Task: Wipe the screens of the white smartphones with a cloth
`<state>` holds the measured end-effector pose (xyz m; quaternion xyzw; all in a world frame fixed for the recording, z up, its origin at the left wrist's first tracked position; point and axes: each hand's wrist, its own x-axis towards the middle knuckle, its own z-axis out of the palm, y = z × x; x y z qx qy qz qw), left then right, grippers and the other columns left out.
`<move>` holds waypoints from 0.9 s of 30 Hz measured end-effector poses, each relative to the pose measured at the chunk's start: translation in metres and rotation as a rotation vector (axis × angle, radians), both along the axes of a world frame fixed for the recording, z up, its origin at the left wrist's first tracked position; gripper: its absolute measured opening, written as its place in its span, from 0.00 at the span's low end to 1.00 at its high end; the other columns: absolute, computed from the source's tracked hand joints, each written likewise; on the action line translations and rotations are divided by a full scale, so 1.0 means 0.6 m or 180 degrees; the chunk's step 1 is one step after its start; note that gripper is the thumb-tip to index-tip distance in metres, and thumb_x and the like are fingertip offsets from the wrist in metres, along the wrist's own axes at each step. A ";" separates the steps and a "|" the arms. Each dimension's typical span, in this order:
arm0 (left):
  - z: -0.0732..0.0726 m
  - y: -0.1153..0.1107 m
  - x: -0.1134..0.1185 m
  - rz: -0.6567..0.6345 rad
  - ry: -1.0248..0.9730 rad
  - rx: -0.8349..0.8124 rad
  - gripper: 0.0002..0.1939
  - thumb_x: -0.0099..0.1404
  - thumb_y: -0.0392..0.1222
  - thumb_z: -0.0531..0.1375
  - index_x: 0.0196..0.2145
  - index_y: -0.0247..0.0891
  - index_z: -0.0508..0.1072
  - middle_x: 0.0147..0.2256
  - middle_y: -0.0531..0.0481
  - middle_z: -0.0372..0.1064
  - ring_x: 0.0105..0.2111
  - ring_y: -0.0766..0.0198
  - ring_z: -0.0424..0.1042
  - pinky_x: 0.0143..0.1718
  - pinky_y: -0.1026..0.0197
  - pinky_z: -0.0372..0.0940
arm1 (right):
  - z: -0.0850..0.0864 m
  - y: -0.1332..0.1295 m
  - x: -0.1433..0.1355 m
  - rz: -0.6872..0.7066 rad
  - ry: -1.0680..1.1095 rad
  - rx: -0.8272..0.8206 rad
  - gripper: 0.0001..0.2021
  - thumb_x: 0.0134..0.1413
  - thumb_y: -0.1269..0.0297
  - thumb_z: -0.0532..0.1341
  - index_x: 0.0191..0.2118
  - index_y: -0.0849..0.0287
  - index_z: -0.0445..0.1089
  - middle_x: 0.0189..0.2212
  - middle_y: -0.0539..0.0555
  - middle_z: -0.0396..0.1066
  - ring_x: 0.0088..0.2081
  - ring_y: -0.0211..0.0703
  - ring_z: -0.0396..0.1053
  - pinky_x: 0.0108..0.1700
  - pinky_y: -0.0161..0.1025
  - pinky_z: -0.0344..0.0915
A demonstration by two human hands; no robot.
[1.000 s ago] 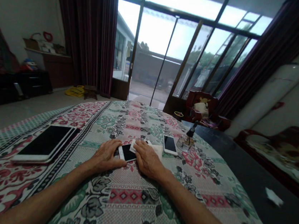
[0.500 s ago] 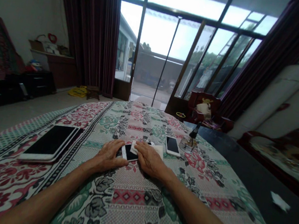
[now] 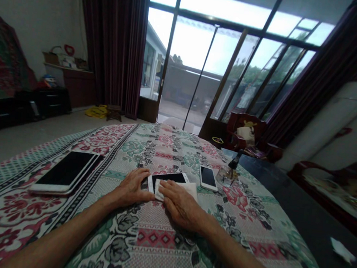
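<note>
A white-framed smartphone with a dark screen lies face up before me on the patterned tablecloth. My left hand grips its left end between thumb and fingers. Under the fingers of my right hand is a folded white wipe, pressed to the near edge of the screen; the palm hides part of it. Just right of them lies another white smartphone, touched by neither hand.
Stacked white tablets rest on the left of the table. A clear glass container with a black top stands beyond the second phone. On the dark surface to the right lies a crumpled white tissue. A wooden chair stands behind the table.
My right hand has slid the wipe toward me, from the screen's middle to its near edge, uncovering more of the screen. My left hand stays at the phone's left end.
</note>
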<state>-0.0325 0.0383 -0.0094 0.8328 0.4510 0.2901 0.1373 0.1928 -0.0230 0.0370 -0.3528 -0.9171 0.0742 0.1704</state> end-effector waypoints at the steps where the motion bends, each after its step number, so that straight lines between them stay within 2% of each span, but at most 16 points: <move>1: 0.001 0.001 -0.001 -0.0048 0.0004 -0.0023 0.33 0.49 0.55 0.66 0.51 0.37 0.71 0.56 0.39 0.64 0.57 0.45 0.63 0.59 0.45 0.57 | 0.001 -0.003 0.002 0.0048 -0.0013 -0.0037 0.19 0.64 0.71 0.47 0.57 0.61 0.63 0.59 0.59 0.63 0.61 0.44 0.58 0.65 0.48 0.51; 4: 0.007 0.001 -0.006 -0.0187 0.0055 -0.0136 0.33 0.50 0.54 0.65 0.53 0.39 0.70 0.57 0.39 0.64 0.58 0.45 0.62 0.60 0.44 0.56 | 0.003 0.006 0.000 0.0077 0.0018 -0.0058 0.18 0.64 0.70 0.47 0.56 0.61 0.65 0.58 0.59 0.65 0.61 0.45 0.59 0.65 0.49 0.51; 9: 0.017 -0.001 -0.010 -0.0307 0.0099 -0.0298 0.33 0.52 0.52 0.64 0.54 0.37 0.69 0.58 0.38 0.63 0.58 0.45 0.61 0.60 0.45 0.57 | -0.003 0.058 -0.023 0.0056 0.0062 0.0065 0.16 0.64 0.71 0.48 0.51 0.62 0.68 0.56 0.61 0.67 0.58 0.47 0.62 0.62 0.49 0.56; 12: 0.018 0.000 -0.009 -0.0370 0.0027 -0.0263 0.32 0.53 0.50 0.64 0.54 0.38 0.69 0.57 0.40 0.64 0.57 0.46 0.62 0.59 0.45 0.57 | -0.007 0.082 -0.037 0.0004 0.0100 0.0102 0.16 0.64 0.72 0.48 0.51 0.61 0.68 0.55 0.60 0.68 0.56 0.46 0.64 0.59 0.49 0.59; 15: 0.018 0.001 -0.007 -0.0378 -0.0050 -0.0203 0.32 0.52 0.49 0.65 0.54 0.37 0.69 0.57 0.39 0.64 0.57 0.46 0.63 0.59 0.46 0.57 | -0.008 0.088 -0.042 -0.0028 0.0131 0.0122 0.16 0.64 0.72 0.48 0.51 0.62 0.68 0.54 0.61 0.68 0.56 0.46 0.63 0.59 0.49 0.59; 18: 0.018 0.002 -0.005 -0.0344 -0.0065 -0.0230 0.32 0.52 0.50 0.65 0.53 0.36 0.70 0.57 0.39 0.64 0.57 0.46 0.63 0.59 0.47 0.57 | -0.006 0.073 -0.038 0.0039 0.0073 0.0104 0.16 0.64 0.72 0.48 0.52 0.62 0.67 0.55 0.61 0.67 0.56 0.46 0.63 0.61 0.49 0.56; 22: 0.018 0.001 -0.006 -0.0300 -0.0068 -0.0275 0.31 0.52 0.53 0.65 0.51 0.35 0.72 0.57 0.38 0.64 0.57 0.45 0.63 0.59 0.47 0.58 | 0.001 0.029 -0.022 0.0179 0.0055 -0.0004 0.18 0.64 0.71 0.48 0.56 0.64 0.65 0.59 0.61 0.63 0.61 0.46 0.59 0.65 0.49 0.51; 27: 0.026 -0.003 -0.017 -0.0468 0.0044 -0.0382 0.31 0.53 0.51 0.65 0.53 0.37 0.70 0.60 0.37 0.61 0.61 0.45 0.59 0.61 0.45 0.54 | 0.016 -0.018 -0.004 0.0185 -0.0008 -0.0226 0.21 0.63 0.72 0.48 0.60 0.62 0.62 0.62 0.59 0.60 0.64 0.44 0.55 0.66 0.49 0.49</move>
